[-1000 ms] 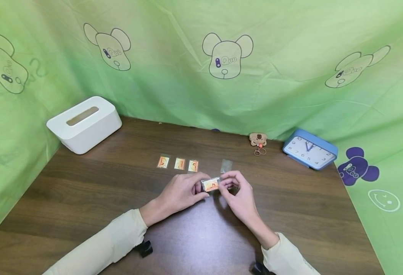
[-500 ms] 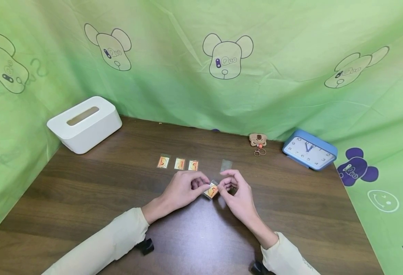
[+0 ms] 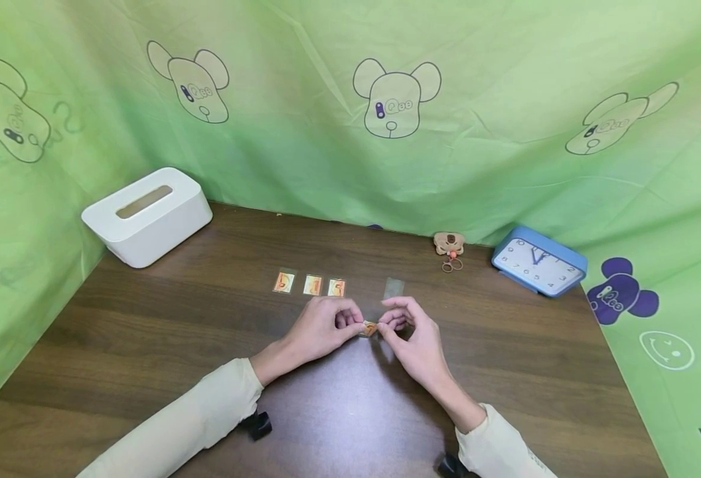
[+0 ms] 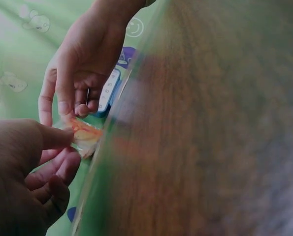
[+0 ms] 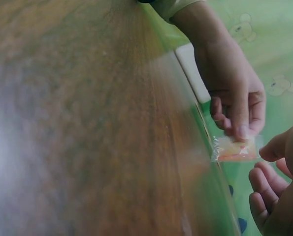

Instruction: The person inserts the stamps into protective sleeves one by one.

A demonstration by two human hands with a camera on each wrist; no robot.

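Observation:
A small orange-and-white picture card in a clear plastic sleeve is held above the table, tilted so its face looks foreshortened in the head view. My left hand pinches its left end between thumb and fingers. At the opposite end, my right hand pinches the corner with thumb and index finger, the other fingers curled loosely. The left wrist view shows the card between both hands, the sleeve catching light. Just beyond the right fingers lies a clear empty sleeve on the table.
Left of it, a row of three sleeved cards lies flat on the wooden table. A white tissue box stands back left. Toward the back right are a bear-shaped keychain and a blue clock. Green printed cloth hangs behind.
Between the fingers, the card has turned from lying sideways, through a diagonal, to a flatter tilt. The left hand's grip has shifted slightly; the right hand stays nearly in place.

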